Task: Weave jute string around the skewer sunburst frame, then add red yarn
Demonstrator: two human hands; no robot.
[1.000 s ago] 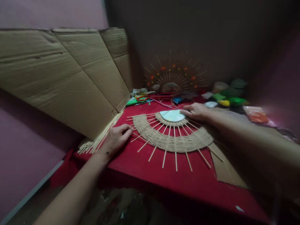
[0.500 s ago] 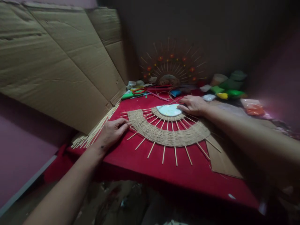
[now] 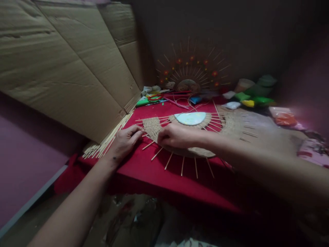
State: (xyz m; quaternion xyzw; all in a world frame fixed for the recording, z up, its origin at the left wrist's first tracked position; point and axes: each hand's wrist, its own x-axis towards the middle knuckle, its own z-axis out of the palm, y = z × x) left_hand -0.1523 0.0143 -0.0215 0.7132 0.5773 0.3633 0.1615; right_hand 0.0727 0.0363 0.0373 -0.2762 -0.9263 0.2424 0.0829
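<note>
Left hand (image 3: 127, 138): positioned at the outer left edge of the half-ring band of woven tan fibre (image 3: 151, 127), just right of the bundle of thin, pale, straight sticks (image 3: 108, 140). Thumb and fingers are narrowly spaced at the edge; whether they grip a stick or a strand cannot be told.

Band orientation: flat on the red cloth-covered table (image 3: 146, 176), long axis running left to right, curve toward the person, open side away. Pale sticks radiate through it; the light-blue, half-round centre panel (image 3: 191, 118) lies within the arc.

Right hand (image 3: 173, 135): over the left part of the band, to the right of the left hand and apart from it. Fingers are curled in; fingertips are hidden, so any held strand cannot be confirmed. The right forearm crosses above the band's right side. Governing relation: the left hand is nearer the band's left end; the right hand lies inward along the curve.
</note>
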